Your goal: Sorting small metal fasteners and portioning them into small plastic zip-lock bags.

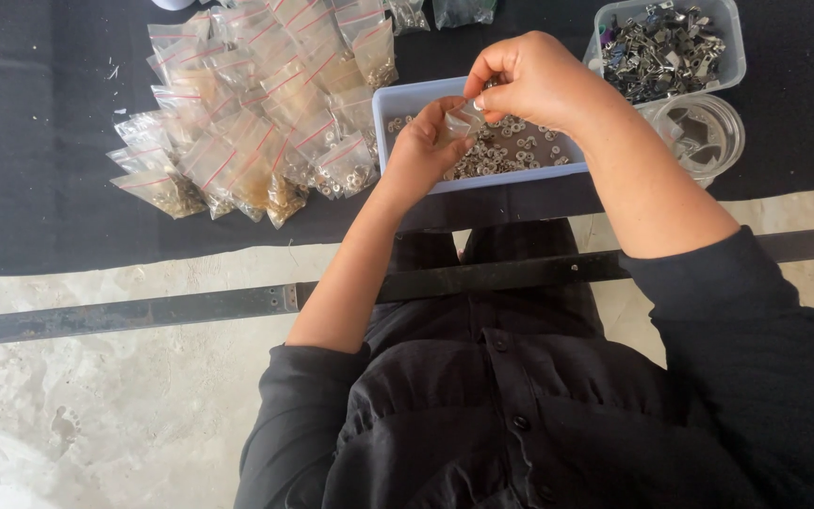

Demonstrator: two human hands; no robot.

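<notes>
Two hands meet over the tray (pixel 407 97) of washers (pixel 511 151). The left hand (pixel 423 151) grips a small bag (pixel 464 121) mouth-up for filling; the right hand (pixel 531 77) pinches closed above it, contents hidden. Filled bags (pixel 256 113) lie far left.

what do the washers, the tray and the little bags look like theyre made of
Washers: likely metal, pale silvery rings with a dull shine. Tray: seems plastic, matte pale blue-grey with smooth moulded walls. Bags: thin clear plastic film, glossy and creased, with red strips at their mouths. The left hand and right hand pinch one such small bag over the tray.
</notes>
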